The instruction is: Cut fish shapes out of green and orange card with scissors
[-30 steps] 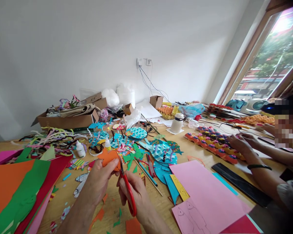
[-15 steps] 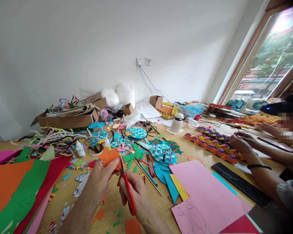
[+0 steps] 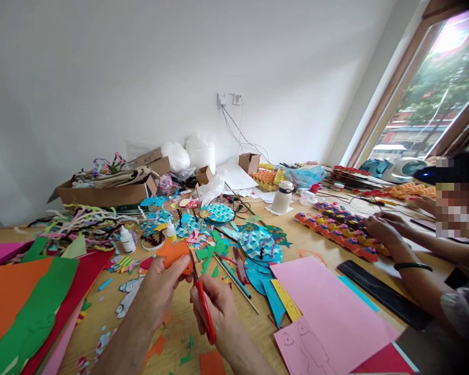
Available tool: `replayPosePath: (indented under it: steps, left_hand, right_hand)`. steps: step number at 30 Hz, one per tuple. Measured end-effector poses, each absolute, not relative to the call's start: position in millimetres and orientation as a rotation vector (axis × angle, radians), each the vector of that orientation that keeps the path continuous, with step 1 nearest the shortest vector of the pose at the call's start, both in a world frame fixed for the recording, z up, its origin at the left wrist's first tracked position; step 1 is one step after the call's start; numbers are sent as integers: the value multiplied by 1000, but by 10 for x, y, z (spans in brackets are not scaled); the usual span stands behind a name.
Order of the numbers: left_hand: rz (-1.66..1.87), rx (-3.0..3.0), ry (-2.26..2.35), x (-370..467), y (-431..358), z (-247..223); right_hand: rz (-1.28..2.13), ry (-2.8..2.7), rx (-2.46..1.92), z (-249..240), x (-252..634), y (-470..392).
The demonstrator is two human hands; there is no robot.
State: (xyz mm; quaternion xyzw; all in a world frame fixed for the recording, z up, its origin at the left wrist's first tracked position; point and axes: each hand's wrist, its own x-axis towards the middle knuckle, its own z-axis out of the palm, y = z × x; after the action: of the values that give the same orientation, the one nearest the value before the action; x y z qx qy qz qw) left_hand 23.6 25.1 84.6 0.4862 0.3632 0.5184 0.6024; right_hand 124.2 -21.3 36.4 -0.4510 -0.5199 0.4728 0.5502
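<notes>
Pinched in my left hand (image 3: 163, 281) is an orange paper cutout (image 3: 176, 253), held up above the table. My right hand (image 3: 216, 302) grips red-handled scissors (image 3: 206, 312), with their blades pointing up along the cutout's right edge. Whether the blades touch the paper I cannot tell. Orange paper scraps (image 3: 156, 345) and a square orange piece (image 3: 212, 361) lie on the table below my hands. Just beyond the cutout stand a small white glue bottle (image 3: 128, 240) and a second one with a yellow label (image 3: 172, 232).
Coloured paper sheets (image 3: 19, 291) lie at left, pink paper with drawn fish (image 3: 332, 307) at right. Pipe cleaners (image 3: 78, 224), blue paper crafts (image 3: 258, 244) and a white flask (image 3: 283, 198) stand farther back. A co-worker's hands (image 3: 386, 232) touch a painted egg carton (image 3: 336, 235).
The scissor blades look more closed and tilt slightly more than before. My left hand keeps the orange cutout in almost the same place.
</notes>
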Motion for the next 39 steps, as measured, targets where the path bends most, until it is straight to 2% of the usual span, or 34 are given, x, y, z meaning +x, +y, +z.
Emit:
replayPosePath:
  steps: [5,25,32,39]
  left_hand:
    - [1201,1115,843,226,265,814]
    - [1166,1126,822,256,242,875]
    - [1174,1103,795,244,280,804]
    - [1164,1142,795,228,271,782]
  right_hand:
    - [1246,-1212,-982,393,1249,-234]
    - [1117,-1238,-1066,347,1271,-220]
    - [1233,-1220,-964,374,1269,-225]
    - [1180,-1222,-964,374,1266,-223]
